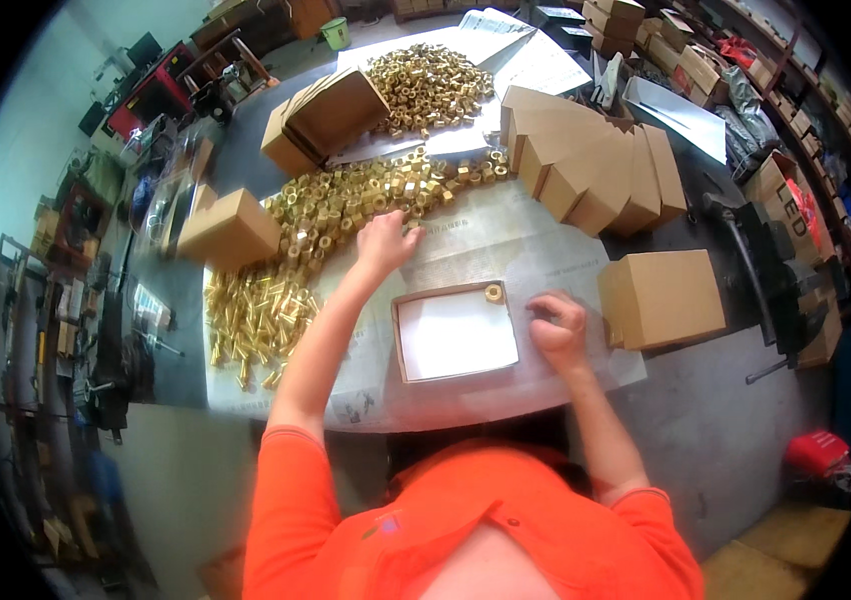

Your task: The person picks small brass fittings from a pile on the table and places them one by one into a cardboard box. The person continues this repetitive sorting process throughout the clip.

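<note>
My left hand [389, 242] reaches to the near edge of a spread of brass nuts [331, 205], its fingers curled down. What those fingers hold, if anything, is hidden. In front of me lies a shallow open cardboard box [458, 376] with a white bottom, and a single brass nut [494, 293] sits in its far right corner. Just right of that box, my right hand [558, 325] rests with the fingers folded in; I cannot see inside its grip. Long brass fittings [256, 315] are heaped left of my left forearm.
Printed paper sheets [506, 235] cover the table. Farther off stand another heap of brass nuts [431, 85] and an open carton [331, 115]. A closed carton [231, 230] is at left; a leaning row of cartons [596, 165] and a single carton [664, 300] are at right.
</note>
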The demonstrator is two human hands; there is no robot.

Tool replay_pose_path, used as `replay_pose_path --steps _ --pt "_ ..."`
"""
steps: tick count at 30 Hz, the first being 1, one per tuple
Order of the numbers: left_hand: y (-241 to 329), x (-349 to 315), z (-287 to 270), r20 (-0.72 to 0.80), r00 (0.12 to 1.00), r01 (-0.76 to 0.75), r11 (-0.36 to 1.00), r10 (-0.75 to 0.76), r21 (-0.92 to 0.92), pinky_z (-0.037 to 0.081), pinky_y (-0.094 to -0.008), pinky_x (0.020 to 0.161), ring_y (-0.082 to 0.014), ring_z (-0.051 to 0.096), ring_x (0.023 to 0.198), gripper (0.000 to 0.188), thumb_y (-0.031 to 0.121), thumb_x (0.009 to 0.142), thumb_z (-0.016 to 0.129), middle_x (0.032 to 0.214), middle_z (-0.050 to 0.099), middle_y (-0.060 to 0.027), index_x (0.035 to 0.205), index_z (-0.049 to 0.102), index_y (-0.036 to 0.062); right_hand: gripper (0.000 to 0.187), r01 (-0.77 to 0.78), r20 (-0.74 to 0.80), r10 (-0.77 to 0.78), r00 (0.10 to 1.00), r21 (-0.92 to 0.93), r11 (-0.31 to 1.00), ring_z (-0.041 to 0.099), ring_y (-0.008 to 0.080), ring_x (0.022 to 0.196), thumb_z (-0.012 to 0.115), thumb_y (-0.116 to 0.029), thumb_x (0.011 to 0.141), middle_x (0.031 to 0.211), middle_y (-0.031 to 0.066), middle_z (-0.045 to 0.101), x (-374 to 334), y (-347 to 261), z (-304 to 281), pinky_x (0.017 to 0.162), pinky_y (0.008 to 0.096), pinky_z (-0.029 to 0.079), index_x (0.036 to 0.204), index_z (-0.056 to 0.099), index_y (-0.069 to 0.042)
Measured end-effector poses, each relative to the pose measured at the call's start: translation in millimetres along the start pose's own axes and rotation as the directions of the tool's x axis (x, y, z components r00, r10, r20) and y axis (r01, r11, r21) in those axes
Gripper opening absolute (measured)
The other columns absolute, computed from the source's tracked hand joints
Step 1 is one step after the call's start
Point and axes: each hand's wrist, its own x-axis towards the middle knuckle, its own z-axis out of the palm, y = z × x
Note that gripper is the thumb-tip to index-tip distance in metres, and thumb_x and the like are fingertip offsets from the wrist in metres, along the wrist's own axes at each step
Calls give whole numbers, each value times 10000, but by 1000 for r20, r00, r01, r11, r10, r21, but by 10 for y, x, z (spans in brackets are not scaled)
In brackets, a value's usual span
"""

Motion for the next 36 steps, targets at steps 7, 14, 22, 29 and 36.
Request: replay_pose_path --steps 7,14,22,29,36 --pt "-129 15 166 -59 996 -85 964 72 -253 515 -387 673 -291 665 731 315 290 784 715 771 673 -163 930 688 12 220 -11 27 12 1000 -15 1000 612 308 780 541 -57 623 844 157 643 -1 13 -24 707 336 498 805 651 2" --pt "77 -322 -468 109 984 -56 825 140 -562 482 -251 598 -98 604 650 218 79 750 752 739 664 -65 921 662 -21 218 -17 26 18 1000 -8 1000 607 298 776 540 -58 622 831 149 636 8 -18 -24 712 338 491 802 645 3" --pt "487 -962 -413 64 902 -392 871 428 -295 499 -348 605 -246 640 676 162 136 680 746 738 643 -73 796 647 81 410 324 129 -310 942 -104 941 586 367 1022 569 -125 593 1053 197 637 -65 -393 -176 899 429 459 970 648 16" --pt "366 -893 -778 -29 960 -255 833 277 -492 449 -266 530 -105 557 568 183 45 690 775 643 608 -65 793 633 -7 878 468 721 -136 679 -282 838 252 403 1401 607 -227 589 1459 302 308 -311 -1044 257 1168 494 128 1363 369 111" --pt "100 -993 -888 5 985 -141 829 170 -541 438 -248 538 -61 510 587 211 68 728 779 639 581 -23 813 615 -34 866 533 845 7 535 -344 773 161 350 1445 558 -238 647 1507 280 233 -184 -1179 515 1184 439 97 1394 309 122"
